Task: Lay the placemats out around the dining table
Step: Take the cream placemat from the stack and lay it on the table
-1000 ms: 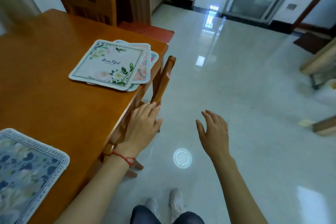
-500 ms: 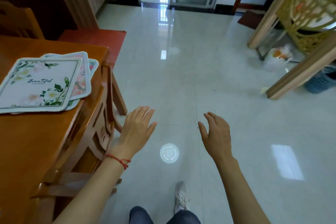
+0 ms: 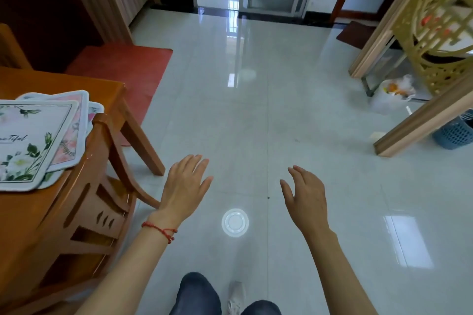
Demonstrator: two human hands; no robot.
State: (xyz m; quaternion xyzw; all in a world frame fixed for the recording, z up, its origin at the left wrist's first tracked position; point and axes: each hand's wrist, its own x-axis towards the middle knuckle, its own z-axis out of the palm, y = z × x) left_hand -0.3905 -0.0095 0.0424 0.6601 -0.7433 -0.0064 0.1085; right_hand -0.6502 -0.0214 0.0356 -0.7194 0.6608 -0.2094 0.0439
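1. Two bare hands are hovering over the tiled floor, both spread with fingers straight and holding nothing: the left hand [image 3: 185,184], with a red string bracelet [image 3: 160,230] at the wrist, and the right hand [image 3: 305,195], well apart from it.
2. Placemats [image 3: 33,140] are lying in a loose stack of several on the corner of the orange wooden surface [image 3: 23,222] at the left edge of view; the top one is showing a floral print with script lettering, and the ones beneath are fanning out past it. Neither hand is touching them.
3. Risk, as a judgement: the stack is sitting close to the corner of the surface, so a careless grab could be dragging the lower mats off the edge onto the floor; picking up only the top one may also be shifting the rest.
4. Standing in the way: a wooden chair [image 3: 102,199] is tucked against the surface, its curved back rising between the left hand and the stack, so reaching over it could be catching a sleeve or wrist.
5. Farther out: a red mat [image 3: 122,69] is lying on the floor beyond the surface, a round light reflection [image 3: 235,222] is glowing on the tiles between the hands, and a blue basket [image 3: 457,133], a white bag [image 3: 394,93] and a gold lattice screen [image 3: 435,25] are standing at right.
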